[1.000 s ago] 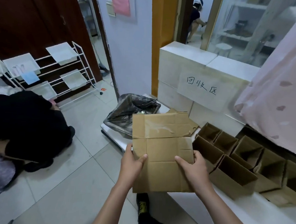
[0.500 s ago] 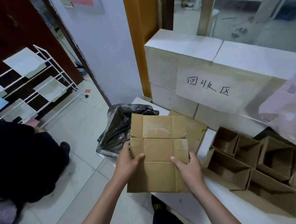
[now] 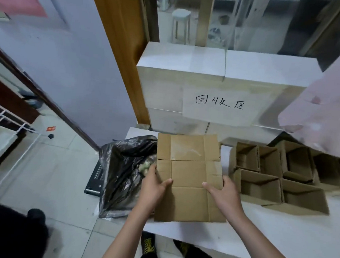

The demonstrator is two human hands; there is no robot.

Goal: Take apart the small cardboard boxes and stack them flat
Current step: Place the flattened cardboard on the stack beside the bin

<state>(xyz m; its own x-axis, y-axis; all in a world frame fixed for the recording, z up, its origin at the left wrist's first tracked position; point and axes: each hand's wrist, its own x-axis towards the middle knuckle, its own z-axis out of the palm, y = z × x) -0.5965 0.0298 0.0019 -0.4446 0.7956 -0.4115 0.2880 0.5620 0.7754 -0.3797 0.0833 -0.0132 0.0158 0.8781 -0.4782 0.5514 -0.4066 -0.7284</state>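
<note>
Both thumbs lie flat on top of the flattened cardboard box, one on each side, with the other fingers curled under its edges out of sight. The left hand pinches the left edge and the right hand pinches the right edge.

A second ago the sheet was held up and tilted towards the person, out over the floor and the edge of the table. Half a second ago it was coming down. Now it lies low and nearly level over the near left part of the white table, square to the edge, with its far flap reaching towards the white blocks. I cannot tell whether it is fully down or just above the surface. My guess is that this box is done and is being laid as the bottom of the flat stack, or on a sheet seen under it earlier and now hidden.

Plenty remains. The open cardboard boxes stand in a close cluster just right of the sheet, all upright and unflattened. A black plastic bag slumps at the table's left end, touching the sheet's left edge.

The only writing I can read is on a white paper sign stuck to the stacked white blocks at the far side: handwritten Chinese, 回收区, "recycling area". The cardboard shows no print, only a strip of clear tape.
</note>
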